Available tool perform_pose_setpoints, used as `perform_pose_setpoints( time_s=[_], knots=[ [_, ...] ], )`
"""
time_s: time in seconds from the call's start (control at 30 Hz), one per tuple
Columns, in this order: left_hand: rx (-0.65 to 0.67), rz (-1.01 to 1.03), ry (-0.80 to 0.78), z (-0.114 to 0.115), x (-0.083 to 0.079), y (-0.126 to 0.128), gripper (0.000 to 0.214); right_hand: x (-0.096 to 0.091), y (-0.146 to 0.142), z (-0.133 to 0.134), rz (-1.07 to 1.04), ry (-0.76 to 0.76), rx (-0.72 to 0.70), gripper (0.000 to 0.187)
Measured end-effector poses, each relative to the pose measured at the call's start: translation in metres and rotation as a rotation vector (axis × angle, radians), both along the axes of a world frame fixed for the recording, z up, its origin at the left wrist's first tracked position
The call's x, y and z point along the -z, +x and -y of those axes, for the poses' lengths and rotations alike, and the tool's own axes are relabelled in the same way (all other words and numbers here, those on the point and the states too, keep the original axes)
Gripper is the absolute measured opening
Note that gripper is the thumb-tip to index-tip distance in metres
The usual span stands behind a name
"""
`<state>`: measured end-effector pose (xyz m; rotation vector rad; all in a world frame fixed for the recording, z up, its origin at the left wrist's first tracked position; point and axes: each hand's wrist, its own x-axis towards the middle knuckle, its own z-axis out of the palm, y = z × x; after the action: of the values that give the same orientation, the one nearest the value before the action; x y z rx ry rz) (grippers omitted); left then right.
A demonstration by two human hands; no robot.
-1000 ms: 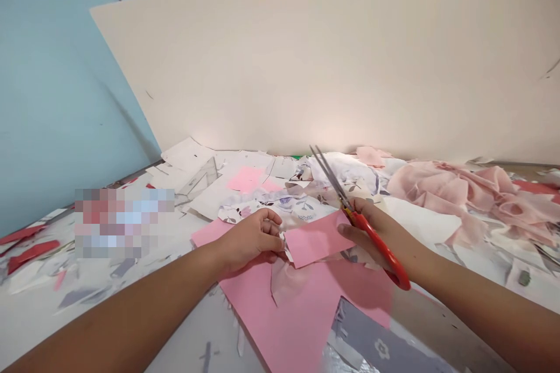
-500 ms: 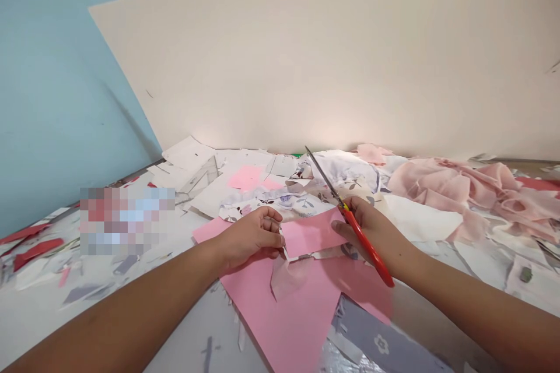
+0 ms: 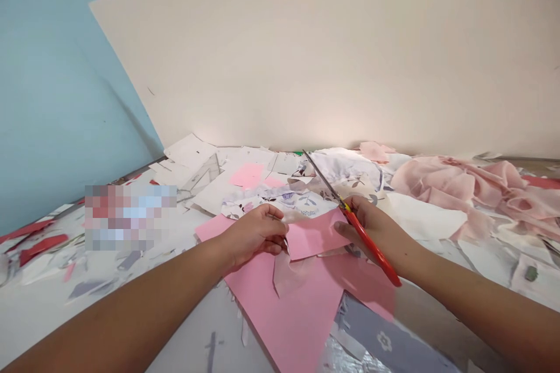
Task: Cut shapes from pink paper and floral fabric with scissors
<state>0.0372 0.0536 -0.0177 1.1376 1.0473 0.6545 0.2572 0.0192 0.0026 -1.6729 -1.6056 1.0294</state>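
In the middle of the tabletop (image 3: 184, 335), a small pink paper (image 3: 317, 238) sits between two hands, above a big pink sheet (image 3: 284, 326). Its long side runs from left to right, and the right end tips a bit to the far side. The left hand (image 3: 258, 236) is at its left end and the right hand (image 3: 363, 224) is at its right end, so both are about as near. The left hand is curled, with its thumb and fingertips by the paper's edge and a thin cloth scrap (image 3: 289, 277). I cannot tell if it pinches the paper, the scrap or both. The right hand is closed around red scissors (image 3: 365, 233), and its thumb also presses on the paper's right end. The scissors point to the far left, and their red handles come to the near right. The blades look close together, and they lie past the paper's far edge, not on it. On the far side is some flowery cloth (image 3: 280, 201). To the near right is a gray piece with a white flower (image 3: 394, 341), and to the far right is a heap of pink cloth (image 3: 472, 186).
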Motion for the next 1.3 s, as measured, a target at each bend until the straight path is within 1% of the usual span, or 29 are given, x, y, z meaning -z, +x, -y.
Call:
perform_pose_setpoints(
  time_s=[0.13, 0.37, 0.53, 0.63, 0.7, 0.8, 0.83, 0.87, 0.9, 1.0, 1.07, 1.17, 1.23, 1.3],
  knots=[
    [-0.029, 0.021, 0.018, -0.002, 0.005, 0.001, 0.034, -0.002, -0.003, 0.000, -0.008, -0.019, -0.016, 0.017],
    [-0.063, 0.044, 0.046, -0.003, 0.008, 0.002, 0.034, -0.001, -0.005, -0.002, -0.012, -0.026, 0.056, 0.019],
    [-0.079, 0.036, 0.039, -0.003, 0.008, 0.004, 0.032, 0.006, -0.007, -0.003, 0.006, 0.041, 0.055, 0.020],
    [-0.076, 0.044, 0.039, -0.002, 0.007, 0.005, 0.032, 0.009, -0.008, -0.005, -0.007, 0.072, 0.085, 0.023],
    [-0.080, 0.039, 0.041, -0.002, 0.006, 0.006, 0.032, 0.008, -0.006, -0.005, -0.019, 0.135, 0.146, 0.027],
    [-0.105, 0.017, 0.041, -0.001, 0.004, 0.007, 0.031, 0.003, -0.003, -0.001, 0.028, 0.340, 0.271, 0.031],
    [-0.116, 0.011, 0.038, -0.001, 0.004, 0.008, 0.032, 0.002, -0.003, 0.002, 0.051, 0.404, 0.276, 0.030],
    [-0.128, 0.010, 0.038, -0.001, 0.004, 0.009, 0.032, 0.001, -0.004, 0.005, 0.069, 0.447, 0.245, 0.028],
    [-0.137, 0.014, 0.040, -0.001, 0.004, 0.009, 0.032, 0.001, -0.006, 0.008, 0.089, 0.464, 0.185, 0.024],
    [-0.135, 0.020, 0.045, -0.002, 0.007, 0.011, 0.029, 0.005, -0.018, 0.017, 0.204, 0.423, -0.050, 0.023],
    [-0.137, 0.007, 0.069, -0.004, 0.009, 0.010, 0.026, 0.010, -0.029, 0.020, 0.324, 0.437, -0.142, 0.023],
    [-0.160, -0.088, 0.133, -0.007, 0.010, 0.008, 0.023, 0.018, -0.042, 0.019, 0.444, 0.552, -0.222, 0.020],
    [-0.137, -0.150, 0.134, -0.008, 0.009, 0.006, 0.020, 0.023, -0.046, 0.017, 0.485, 0.641, -0.242, 0.020],
    [-0.094, -0.155, 0.111, -0.010, 0.007, 0.005, 0.016, 0.026, -0.048, 0.016, 0.534, 0.706, -0.244, 0.019]
  ],
)
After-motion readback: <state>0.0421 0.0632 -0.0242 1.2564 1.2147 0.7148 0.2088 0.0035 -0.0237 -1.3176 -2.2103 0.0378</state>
